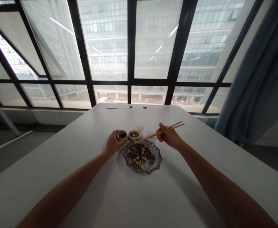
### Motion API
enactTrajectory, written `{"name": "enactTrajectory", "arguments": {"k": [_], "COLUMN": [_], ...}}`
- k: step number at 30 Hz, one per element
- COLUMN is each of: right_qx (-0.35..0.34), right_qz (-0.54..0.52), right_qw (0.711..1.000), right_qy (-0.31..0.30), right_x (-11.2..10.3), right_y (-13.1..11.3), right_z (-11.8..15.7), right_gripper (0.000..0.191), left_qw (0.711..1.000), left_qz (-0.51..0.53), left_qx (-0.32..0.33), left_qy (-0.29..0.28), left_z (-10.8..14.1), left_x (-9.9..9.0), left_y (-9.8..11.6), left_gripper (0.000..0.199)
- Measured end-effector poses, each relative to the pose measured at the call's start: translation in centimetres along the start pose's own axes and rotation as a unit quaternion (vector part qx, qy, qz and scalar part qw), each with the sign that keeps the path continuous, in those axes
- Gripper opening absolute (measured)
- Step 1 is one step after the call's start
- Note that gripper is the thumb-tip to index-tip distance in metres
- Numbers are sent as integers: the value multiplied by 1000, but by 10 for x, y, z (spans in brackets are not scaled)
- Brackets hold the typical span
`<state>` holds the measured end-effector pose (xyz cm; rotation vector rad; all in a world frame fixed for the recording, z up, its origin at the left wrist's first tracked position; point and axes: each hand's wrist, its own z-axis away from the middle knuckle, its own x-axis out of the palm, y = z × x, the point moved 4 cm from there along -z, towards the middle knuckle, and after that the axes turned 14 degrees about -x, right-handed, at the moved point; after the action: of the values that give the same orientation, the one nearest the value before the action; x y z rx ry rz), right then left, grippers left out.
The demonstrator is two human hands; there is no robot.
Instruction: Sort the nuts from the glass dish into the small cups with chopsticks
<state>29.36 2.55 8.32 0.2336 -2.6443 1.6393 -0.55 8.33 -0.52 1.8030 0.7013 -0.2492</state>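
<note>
My left hand (114,143) is wrapped round a small cup (121,135) with something dark inside. Chopsticks (169,128) are gripped in my right hand (168,136), their tips pointing left and down to the far rim of a scalloped glass bowl (156,163). Peanuts (139,158) and dark seeds lie mixed in that bowl. A pale piece shows at the chopstick tips; whether they pinch it I cannot tell. Just right of the held cup stands a second small cup (133,135) with light pieces in it.
Behind the bowl are small clear plastic pieces (139,129). Paper sheets (112,105) and a dark round spot (145,107) are at the far end of the white table (139,199). Windows rise beyond it; a blue curtain (245,85) hangs at right.
</note>
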Motion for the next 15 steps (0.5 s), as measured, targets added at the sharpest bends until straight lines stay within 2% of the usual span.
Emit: {"name": "enactTrajectory", "arguments": {"k": [3, 6, 11, 13, 15], "right_qx": [12, -9, -134, -218, -324], "right_qz": [-22, -9, 121, 225, 341], "right_qw": [999, 997, 980, 949, 882], "right_qy": [40, 71, 80, 43, -37], "right_x": [-5, -6, 0, 7, 19], "right_y": [3, 4, -13, -26, -39], "right_z": [-3, -4, 3, 9, 18], "right_gripper": [61, 63, 61, 55, 47], "left_qw": [1000, 1000, 999, 999, 999], "left_qz": [-10, -18, -30, -33, -36], "left_qx": [5, 14, 32, 31, 29], "left_qy": [7, 16, 21, 20, 21], "left_z": [0, 0, 1, 1, 1], "left_x": [0, 1, 1, 1, 1], "left_y": [1, 3, 5, 5, 4], "left_gripper": [69, 69, 66, 65, 66]}}
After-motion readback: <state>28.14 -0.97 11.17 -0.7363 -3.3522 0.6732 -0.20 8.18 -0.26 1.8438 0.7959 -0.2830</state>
